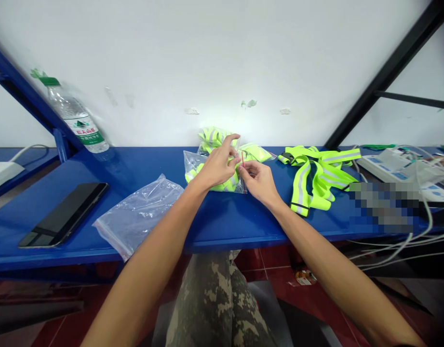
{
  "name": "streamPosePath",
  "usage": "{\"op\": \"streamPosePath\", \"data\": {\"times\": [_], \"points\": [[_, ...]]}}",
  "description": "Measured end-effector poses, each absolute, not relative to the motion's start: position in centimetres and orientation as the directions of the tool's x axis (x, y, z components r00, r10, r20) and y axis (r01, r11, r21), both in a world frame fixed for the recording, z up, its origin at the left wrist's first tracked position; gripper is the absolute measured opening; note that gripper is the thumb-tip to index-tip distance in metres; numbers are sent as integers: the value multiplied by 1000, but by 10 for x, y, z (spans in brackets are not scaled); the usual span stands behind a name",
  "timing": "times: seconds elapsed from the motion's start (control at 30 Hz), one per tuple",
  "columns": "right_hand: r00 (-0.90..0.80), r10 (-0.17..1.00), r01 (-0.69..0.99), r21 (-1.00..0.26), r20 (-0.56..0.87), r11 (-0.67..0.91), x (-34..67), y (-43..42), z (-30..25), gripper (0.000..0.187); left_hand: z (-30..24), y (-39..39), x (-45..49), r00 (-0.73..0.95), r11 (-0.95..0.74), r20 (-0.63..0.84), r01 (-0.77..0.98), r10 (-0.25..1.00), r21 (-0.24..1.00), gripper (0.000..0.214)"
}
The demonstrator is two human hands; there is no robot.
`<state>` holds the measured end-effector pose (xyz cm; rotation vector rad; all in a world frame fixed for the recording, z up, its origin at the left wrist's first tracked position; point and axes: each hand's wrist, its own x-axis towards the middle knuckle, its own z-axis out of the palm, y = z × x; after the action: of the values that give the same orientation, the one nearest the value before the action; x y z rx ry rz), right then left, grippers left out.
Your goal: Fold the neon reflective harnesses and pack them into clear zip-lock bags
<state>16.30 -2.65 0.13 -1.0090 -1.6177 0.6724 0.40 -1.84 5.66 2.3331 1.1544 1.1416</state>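
Note:
A clear zip-lock bag (225, 186) with a folded neon-yellow reflective strap inside lies on the blue table in front of me. My right hand (258, 180) pinches the bag's red-lined seal between thumb and fingertips. Close beside it, my left hand (222, 164) grips the same edge with thumb and fingers, its index finger stretched out above. Behind my hands, more bagged yellow reflective straps (215, 137) rest against the wall. To the right lies a loose yellow reflective strap (321, 174) with grey stripes, in a tangle. My left forearm passes over part of an unfilled clear bag (142, 212).
On the left, a black phone (64, 214) lies flat and a water bottle (80, 120) leans near the blue frame. Power strips (406, 168) and white cables (427, 212) crowd the right end. A black diagonal post (381, 79) rises at the right.

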Motion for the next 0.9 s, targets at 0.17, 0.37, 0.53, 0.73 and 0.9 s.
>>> {"op": "streamPosePath", "data": {"times": [0.17, 0.37, 0.53, 0.73, 0.9], "points": [[-83, 873, 275, -831, 481, 484, 163, -26, 0, 30, 54, -18, 6, 400, -633, 495, 562, 771, 533, 58], [-99, 858, 340, -793, 504, 505, 164, -26, -1, 27, 56, -20, 2, 448, -640, 463, 608, 765, 471, 68], [-131, 842, 405, -747, 523, 527, 165, -29, 3, 27, 56, -21, 1, 453, -637, 454, 624, 767, 453, 64], [-168, 833, 409, -732, 527, 545, 164, -30, 4, 27, 52, -19, 1, 461, -634, 441, 630, 770, 448, 59], [-168, 831, 390, -739, 530, 550, 166, -29, 4, 28, 52, -20, 4, 443, -621, 438, 612, 782, 490, 60]]}}
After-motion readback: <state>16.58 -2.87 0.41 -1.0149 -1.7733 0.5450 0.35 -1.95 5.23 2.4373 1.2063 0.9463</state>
